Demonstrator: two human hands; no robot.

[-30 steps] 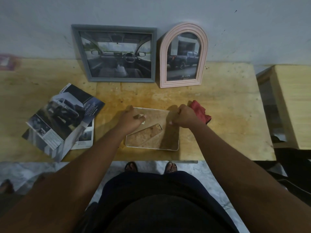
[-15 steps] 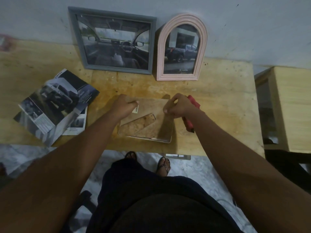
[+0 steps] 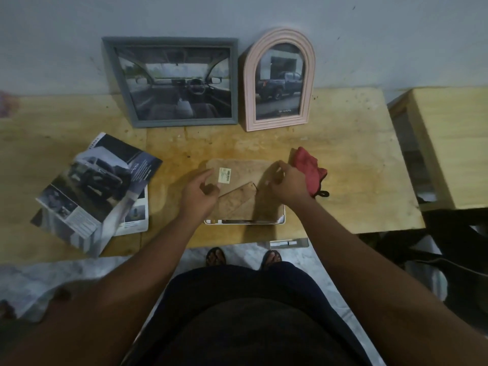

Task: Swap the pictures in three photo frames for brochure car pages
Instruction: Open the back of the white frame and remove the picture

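2 of 3 look done: grey rectangular wooden frame (image 3: pixel 169 123) and pink arched frame (image 3: pixel 280 125) stand at the wall with car pages in. Third, white-rimmed frame (image 3: pixel 282 220) lies face-down at the front edge of the wooden table (image 3: pixel 356 180), brown backing board (image 3: pixel 243 202) on. Left hand (image 3: pixel 202 192) loosely curled, holding nothing visible. Right hand (image 3: pixel 289 184) curled at the board's right edge; can't tell if it pinches. Glossy car brochure (image 3: pixel 97 186) lies left, well apart.

A table (image 3: pixel 356 159) stands against a wall (image 3: pixel 369 35). At its back edge two frames lean on the wall, the rectangular frame (image 3: pixel 169 41) left and the arched frame (image 3: pixel 277 122) just beside it on the right. A brochure (image 3: pixel 100 186) lies on the table's left side. At the near edge, centre, a third frame (image 3: pixel 237 204) lies face down, with the left hand (image 3: pixel 200 194) over its left part and the right hand (image 3: pixel 289 183) over its right. A cloth (image 3: pixel 307 167) lies just right of it. A second table (image 3: pixel 454 143) stands further right.
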